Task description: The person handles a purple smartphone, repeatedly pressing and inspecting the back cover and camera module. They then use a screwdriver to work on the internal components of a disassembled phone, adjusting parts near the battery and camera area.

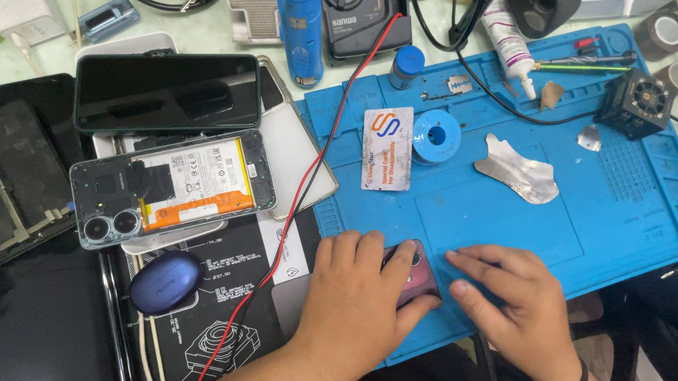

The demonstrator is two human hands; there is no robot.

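My left hand (358,293) lies over a small dark maroon phone-like device (412,274) at the near edge of the blue silicone work mat (617,208), covering most of it. My right hand (514,298) rests on the mat just to the right of the device, fingers spread and pointing left toward it, holding nothing. A black band sits on my right wrist. How firmly my left hand grips the device is hard to tell.
An opened phone with exposed battery (173,187) lies at left, a dark phone (167,91) behind it. A blue earbud case (166,281), red and black wires (304,186), a plastic card (388,148), a solder spool (436,136), a thin metal sheet (515,168) and a small fan (634,102) are around.
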